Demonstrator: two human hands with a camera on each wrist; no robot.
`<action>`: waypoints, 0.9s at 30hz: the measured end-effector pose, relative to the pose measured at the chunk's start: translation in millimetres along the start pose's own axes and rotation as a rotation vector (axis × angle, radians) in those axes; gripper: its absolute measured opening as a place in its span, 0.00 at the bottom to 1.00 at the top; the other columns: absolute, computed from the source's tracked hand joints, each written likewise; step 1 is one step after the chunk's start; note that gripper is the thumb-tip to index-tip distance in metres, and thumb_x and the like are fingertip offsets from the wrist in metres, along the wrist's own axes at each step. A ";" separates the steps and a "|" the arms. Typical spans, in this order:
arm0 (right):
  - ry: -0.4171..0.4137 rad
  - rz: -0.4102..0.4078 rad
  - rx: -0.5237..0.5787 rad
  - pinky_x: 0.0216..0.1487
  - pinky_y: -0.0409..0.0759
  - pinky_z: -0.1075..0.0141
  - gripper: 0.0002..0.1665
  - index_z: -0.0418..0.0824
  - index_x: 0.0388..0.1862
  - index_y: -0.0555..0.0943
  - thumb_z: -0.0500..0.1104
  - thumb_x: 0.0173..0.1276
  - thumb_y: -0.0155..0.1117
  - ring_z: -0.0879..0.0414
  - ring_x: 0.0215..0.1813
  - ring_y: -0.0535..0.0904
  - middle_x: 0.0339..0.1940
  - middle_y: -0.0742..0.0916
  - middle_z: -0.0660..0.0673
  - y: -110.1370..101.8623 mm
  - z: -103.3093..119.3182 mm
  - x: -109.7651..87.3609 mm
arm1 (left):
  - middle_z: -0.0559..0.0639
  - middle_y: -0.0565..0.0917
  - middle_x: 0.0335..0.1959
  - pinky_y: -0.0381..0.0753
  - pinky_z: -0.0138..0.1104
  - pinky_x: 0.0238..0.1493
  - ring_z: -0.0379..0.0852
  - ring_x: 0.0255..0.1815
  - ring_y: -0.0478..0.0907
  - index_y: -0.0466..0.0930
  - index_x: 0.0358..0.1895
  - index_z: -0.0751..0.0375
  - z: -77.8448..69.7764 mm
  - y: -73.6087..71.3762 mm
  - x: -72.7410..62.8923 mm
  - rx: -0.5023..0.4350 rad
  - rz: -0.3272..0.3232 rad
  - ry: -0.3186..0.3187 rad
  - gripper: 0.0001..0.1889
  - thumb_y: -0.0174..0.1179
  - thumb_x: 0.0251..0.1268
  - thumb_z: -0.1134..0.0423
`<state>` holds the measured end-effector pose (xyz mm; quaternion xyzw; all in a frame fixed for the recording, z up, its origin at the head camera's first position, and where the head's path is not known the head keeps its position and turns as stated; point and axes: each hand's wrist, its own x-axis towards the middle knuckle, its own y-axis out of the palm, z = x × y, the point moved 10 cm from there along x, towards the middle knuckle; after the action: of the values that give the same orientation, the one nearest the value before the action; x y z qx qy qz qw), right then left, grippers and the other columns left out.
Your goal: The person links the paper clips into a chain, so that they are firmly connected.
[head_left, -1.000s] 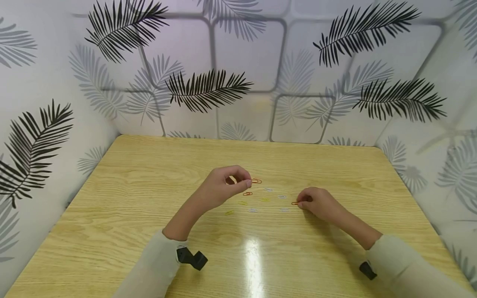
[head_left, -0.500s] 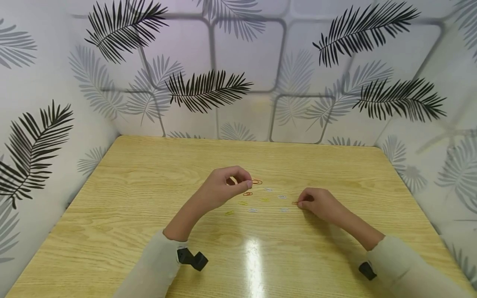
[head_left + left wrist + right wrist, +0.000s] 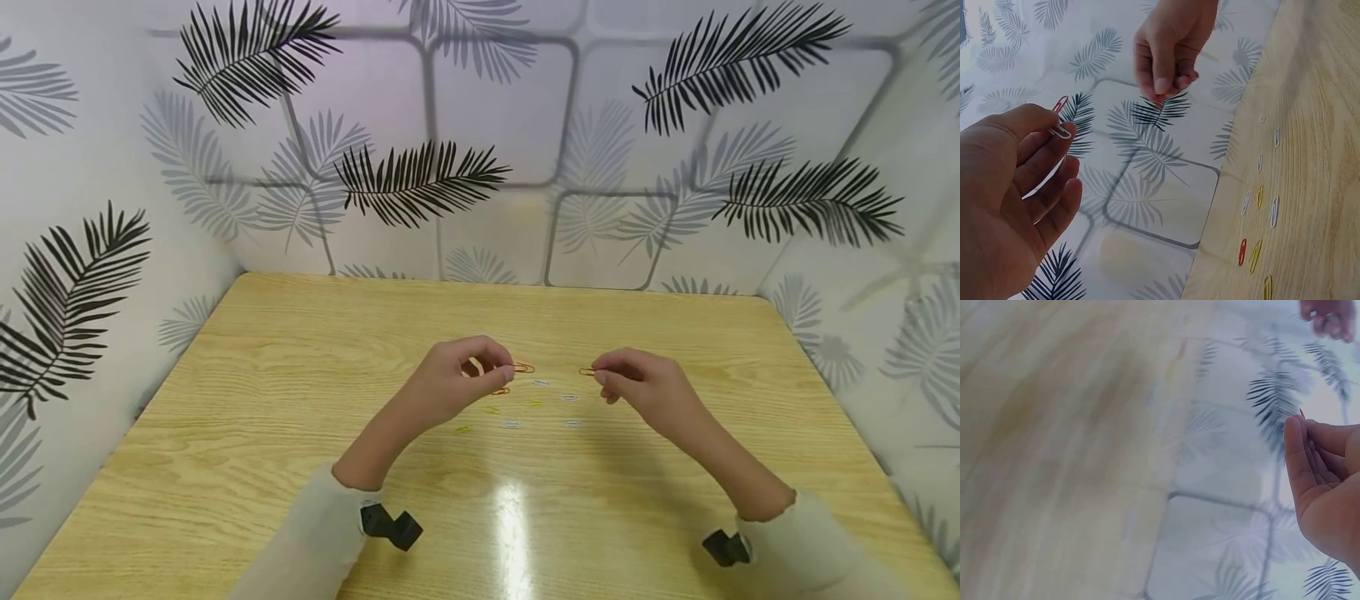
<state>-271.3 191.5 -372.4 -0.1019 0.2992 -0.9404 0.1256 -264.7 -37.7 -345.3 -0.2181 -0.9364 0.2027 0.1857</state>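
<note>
And here's the left hand (image 3: pixel 450 385), pinching a red paper clip (image 3: pixel 527 367), a white clip (image 3: pixel 1062 131) showing at the same fingers! To the right, the right hand (image 3: pixel 654 390) pinches another red clip (image 3: pixel 585 372) by one end. Loose clips (image 3: pixel 573 424) lie nearer on the table (image 3: pixel 247 467). Probably featherlight, springy wire, slick-coated: fingertip pinch at the end, loop free.

Held paper clips (image 3: pixel 528 367) narrow the free gap between left fingers (image 3: pixel 492 348) and right fingers (image 3: pixel 619 359).
</note>
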 end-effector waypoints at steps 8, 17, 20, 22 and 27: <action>-0.066 -0.083 0.189 0.44 0.85 0.65 0.11 0.40 0.49 0.85 0.44 0.74 0.65 0.55 0.36 0.87 0.35 0.88 0.47 0.6 53.8 -11.9 | 0.41 0.83 0.37 0.80 0.37 0.42 0.40 0.39 0.78 0.85 0.44 0.51 -13.6 1.6 -2.4 0.051 -0.024 0.041 0.05 0.62 0.72 0.58; -0.057 -0.066 0.303 0.44 0.85 0.61 0.11 0.39 0.47 0.85 0.45 0.73 0.66 0.51 0.35 0.85 0.32 0.87 0.43 20.6 84.6 -15.7 | 0.40 0.84 0.39 0.80 0.32 0.40 0.37 0.38 0.77 0.85 0.42 0.51 -30.3 2.1 -6.1 0.190 -0.058 0.128 0.03 0.63 0.71 0.59; -0.043 -0.047 0.300 0.44 0.84 0.61 0.11 0.40 0.47 0.85 0.45 0.73 0.66 0.50 0.35 0.85 0.32 0.87 0.42 27.2 86.3 -13.9 | 0.40 0.84 0.39 0.80 0.31 0.39 0.36 0.38 0.77 0.85 0.42 0.51 -37.0 2.1 -7.4 0.233 -0.069 0.169 0.03 0.63 0.70 0.61; -0.036 -0.043 0.300 0.44 0.84 0.61 0.11 0.39 0.47 0.85 0.45 0.73 0.66 0.50 0.35 0.85 0.32 0.86 0.41 29.5 86.3 -13.2 | 0.40 0.84 0.39 0.80 0.30 0.39 0.36 0.37 0.77 0.85 0.41 0.52 -41.2 2.7 -8.0 0.259 -0.073 0.196 0.02 0.63 0.70 0.62; -0.029 -0.037 0.295 0.44 0.84 0.61 0.11 0.39 0.45 0.85 0.45 0.73 0.66 0.50 0.34 0.85 0.31 0.86 0.41 31.2 86.4 -13.6 | 0.42 0.85 0.38 0.80 0.30 0.38 0.37 0.37 0.77 0.85 0.40 0.53 -47.6 3.9 -9.2 0.292 -0.082 0.244 0.02 0.63 0.69 0.63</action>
<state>-229.9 124.5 -323.2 -0.1014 0.1541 -0.9747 0.1261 -235.0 -24.7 -309.1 -0.1736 -0.8757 0.3007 0.3355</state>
